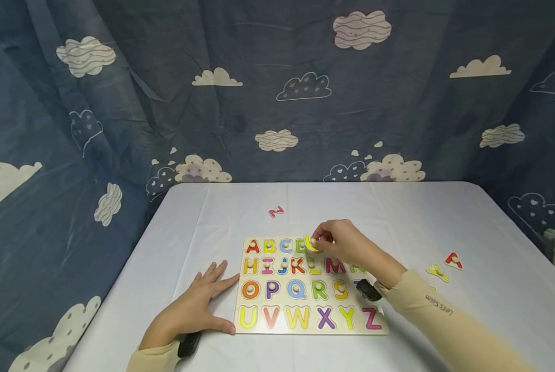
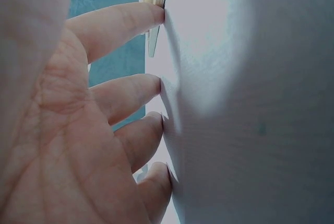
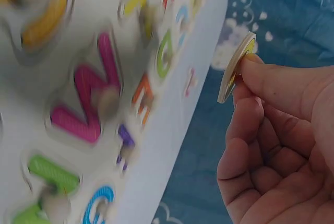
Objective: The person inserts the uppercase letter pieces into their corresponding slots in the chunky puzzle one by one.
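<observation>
A yellow curved letter piece (image 1: 310,244) is pinched between the thumb and index finger of my right hand (image 1: 344,240), above the top row of the alphabet puzzle board (image 1: 282,279). The right wrist view shows this piece (image 3: 237,67) edge-on, raised off the board, so its full outline is hidden. My left hand (image 1: 195,299) lies spread on the table at the board's left side. Its thumb and index finger touch the board's edge, and its fingertips (image 2: 152,84) press on the cloth. Knobbed letters sit in the upper rows; the bottom row, U to Z, shows no knobs.
Behind the board lies a pink letter piece (image 1: 275,212). To the right are a red letter piece (image 1: 454,261) and a yellow Y-shaped piece (image 1: 438,273), with another partly behind the right sleeve. White cloth covers the table (image 1: 212,212); a dark cloud-patterned curtain (image 1: 258,113) hangs behind.
</observation>
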